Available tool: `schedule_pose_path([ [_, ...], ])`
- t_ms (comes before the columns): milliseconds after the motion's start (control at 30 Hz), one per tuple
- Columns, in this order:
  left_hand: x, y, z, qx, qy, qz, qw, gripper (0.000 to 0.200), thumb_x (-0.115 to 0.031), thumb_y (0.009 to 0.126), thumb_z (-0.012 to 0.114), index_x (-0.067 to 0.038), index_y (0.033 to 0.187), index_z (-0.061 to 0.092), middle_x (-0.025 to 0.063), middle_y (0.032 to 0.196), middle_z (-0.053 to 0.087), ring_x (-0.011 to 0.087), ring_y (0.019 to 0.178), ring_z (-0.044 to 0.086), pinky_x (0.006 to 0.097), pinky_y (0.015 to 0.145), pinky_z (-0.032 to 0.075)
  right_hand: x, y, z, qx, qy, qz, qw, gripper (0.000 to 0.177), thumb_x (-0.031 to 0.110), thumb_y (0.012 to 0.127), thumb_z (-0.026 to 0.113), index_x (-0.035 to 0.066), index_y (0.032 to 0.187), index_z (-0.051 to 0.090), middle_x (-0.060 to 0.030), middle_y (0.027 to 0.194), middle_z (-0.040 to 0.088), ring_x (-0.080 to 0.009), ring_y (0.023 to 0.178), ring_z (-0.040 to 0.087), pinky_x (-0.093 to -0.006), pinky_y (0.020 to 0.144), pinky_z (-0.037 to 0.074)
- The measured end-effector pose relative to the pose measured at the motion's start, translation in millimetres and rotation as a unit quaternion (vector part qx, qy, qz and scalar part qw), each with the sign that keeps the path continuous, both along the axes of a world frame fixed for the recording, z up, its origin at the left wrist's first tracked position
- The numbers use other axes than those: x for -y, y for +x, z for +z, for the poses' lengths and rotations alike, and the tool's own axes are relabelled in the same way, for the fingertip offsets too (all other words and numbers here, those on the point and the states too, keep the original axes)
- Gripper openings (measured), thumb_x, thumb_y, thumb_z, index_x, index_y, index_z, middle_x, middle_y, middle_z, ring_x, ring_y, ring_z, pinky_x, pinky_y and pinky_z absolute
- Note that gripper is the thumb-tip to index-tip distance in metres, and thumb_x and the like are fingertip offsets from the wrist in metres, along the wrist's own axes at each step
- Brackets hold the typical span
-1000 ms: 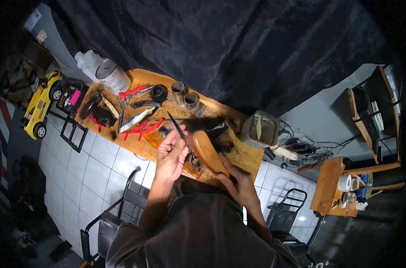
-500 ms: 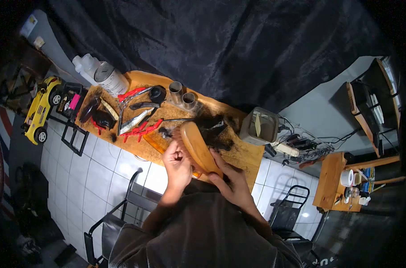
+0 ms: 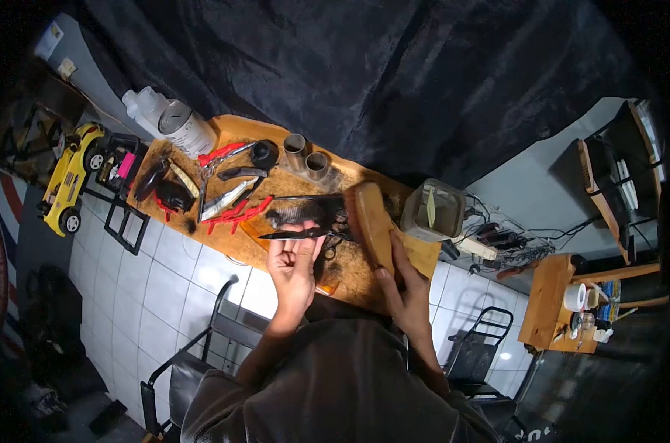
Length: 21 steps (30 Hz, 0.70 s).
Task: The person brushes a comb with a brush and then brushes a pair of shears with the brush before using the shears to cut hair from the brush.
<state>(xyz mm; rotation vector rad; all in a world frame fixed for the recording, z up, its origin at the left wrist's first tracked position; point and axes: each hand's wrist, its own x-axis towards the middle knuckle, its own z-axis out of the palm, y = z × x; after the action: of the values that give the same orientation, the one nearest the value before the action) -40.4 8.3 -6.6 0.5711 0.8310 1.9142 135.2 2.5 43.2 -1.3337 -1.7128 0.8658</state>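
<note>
My left hand (image 3: 293,267) holds black scissors (image 3: 294,235), blades pointing left over the near edge of the wooden table (image 3: 235,127). My right hand (image 3: 405,283) grips the handle end of a wooden brush (image 3: 370,223), which stands tilted over the right part of the table. A black comb (image 3: 305,207) and clumps of dark hair lie on the table between the two hands.
On the table's left part lie red clips (image 3: 234,213), metal tools, two metal cups (image 3: 305,153) and a white bottle (image 3: 171,119). A glass jar (image 3: 432,212) stands at the right end. A yellow toy car (image 3: 68,177), black chairs (image 3: 202,347) and a side table (image 3: 549,303) surround it.
The brush has swung from the middle of the table to the right. My left hand now shows the scissors pointing left, where they were hidden half a second ago.
</note>
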Motion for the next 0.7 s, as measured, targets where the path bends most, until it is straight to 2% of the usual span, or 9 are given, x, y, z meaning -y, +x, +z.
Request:
schedule_pose_path([
  [67, 1, 10, 15, 0.006, -0.060, 0.005, 0.998, 0.014, 0.005, 0.093, 0.054, 0.000, 0.106, 0.051, 0.0102, 0.106, 0.063, 0.0159, 0.100, 0.061, 0.0329, 0.094, 0.051, 1, -4, 5, -0.004, 0.029, 0.055, 0.998, 0.051, 0.020, 0.087, 0.069, 0.004, 0.133, 0.052, -0.0226, 0.118, 0.062, -0.0337, 0.110, 0.060, -0.0387, 0.096, 0.045],
  [133, 11, -1, -37, -0.117, -0.007, -0.037, 0.992, 0.019, 0.001, 0.094, 0.055, 0.000, 0.113, 0.051, 0.0091, 0.106, 0.064, 0.0146, 0.098, 0.062, 0.0325, 0.093, 0.052, 0, -8, 7, 0.020, 0.055, 0.124, 0.991, 0.054, 0.020, 0.085, 0.071, 0.006, 0.134, 0.052, -0.0212, 0.117, 0.063, -0.0345, 0.109, 0.060, -0.0384, 0.096, 0.044],
  [167, 10, -1, -35, -0.098, -0.001, -0.037, 0.994, 0.020, 0.000, 0.094, 0.055, 0.001, 0.113, 0.051, 0.0090, 0.106, 0.064, 0.0145, 0.097, 0.063, 0.0324, 0.091, 0.052, 0, -12, 4, 0.024, 0.064, 0.132, 0.989, 0.057, 0.021, 0.083, 0.073, 0.010, 0.134, 0.053, -0.0201, 0.116, 0.063, -0.0358, 0.107, 0.060, -0.0385, 0.094, 0.045],
  [267, 8, 2, -12, -0.049, -0.006, -0.021, 0.999, 0.022, 0.000, 0.094, 0.055, 0.002, 0.116, 0.051, 0.0095, 0.105, 0.065, 0.0145, 0.096, 0.063, 0.0327, 0.088, 0.055, 2, -12, -9, 0.024, -0.005, 0.087, 0.996, 0.055, 0.022, 0.083, 0.073, 0.012, 0.134, 0.054, -0.0204, 0.115, 0.063, -0.0357, 0.105, 0.061, -0.0390, 0.092, 0.046],
  [333, 5, 4, 7, -0.025, -0.042, 0.014, 0.999, 0.024, 0.001, 0.093, 0.055, 0.002, 0.117, 0.051, 0.0110, 0.107, 0.065, 0.0150, 0.097, 0.063, 0.0336, 0.086, 0.056, 0, -7, -17, 0.033, 0.016, 0.071, 0.997, 0.055, 0.022, 0.082, 0.073, 0.013, 0.134, 0.054, -0.0211, 0.112, 0.064, -0.0360, 0.102, 0.062, -0.0392, 0.089, 0.048],
  [467, 3, 2, 4, -0.026, -0.051, 0.001, 0.998, 0.024, 0.000, 0.093, 0.057, 0.002, 0.117, 0.052, 0.0170, 0.113, 0.063, 0.0216, 0.101, 0.063, 0.0402, 0.089, 0.056, 0, 3, -17, 0.082, -0.012, 0.028, 0.996, 0.056, 0.019, 0.082, 0.074, 0.012, 0.134, 0.054, -0.0221, 0.107, 0.065, -0.0369, 0.098, 0.064, -0.0395, 0.085, 0.051],
  [600, 1, -2, 5, 0.008, -0.058, 0.018, 0.998, 0.019, 0.003, 0.093, 0.056, 0.002, 0.111, 0.053, 0.0153, 0.107, 0.064, 0.0216, 0.101, 0.062, 0.0412, 0.090, 0.056, -4, 9, -23, 0.094, -0.048, -0.058, 0.993, 0.052, 0.015, 0.083, 0.072, 0.010, 0.132, 0.055, -0.0233, 0.110, 0.065, -0.0358, 0.102, 0.064, -0.0396, 0.086, 0.051],
  [633, -1, -4, 6, 0.004, -0.060, 0.019, 0.998, 0.016, 0.002, 0.093, 0.055, 0.000, 0.109, 0.053, 0.0122, 0.107, 0.064, 0.0195, 0.102, 0.062, 0.0378, 0.089, 0.056, -7, 11, -31, 0.093, 0.019, -0.066, 0.993, 0.052, 0.016, 0.084, 0.071, 0.008, 0.132, 0.054, -0.0235, 0.107, 0.065, -0.0354, 0.099, 0.065, -0.0391, 0.085, 0.051],
  [700, -3, -6, 3, -0.005, -0.076, 0.018, 0.997, 0.016, 0.001, 0.094, 0.055, -0.001, 0.110, 0.054, 0.0105, 0.108, 0.064, 0.0175, 0.101, 0.062, 0.0342, 0.087, 0.056, -8, 12, -27, 0.087, 0.051, -0.039, 0.994, 0.053, 0.013, 0.084, 0.070, 0.005, 0.133, 0.052, -0.0230, 0.107, 0.066, -0.0316, 0.100, 0.066, -0.0357, 0.085, 0.050],
])
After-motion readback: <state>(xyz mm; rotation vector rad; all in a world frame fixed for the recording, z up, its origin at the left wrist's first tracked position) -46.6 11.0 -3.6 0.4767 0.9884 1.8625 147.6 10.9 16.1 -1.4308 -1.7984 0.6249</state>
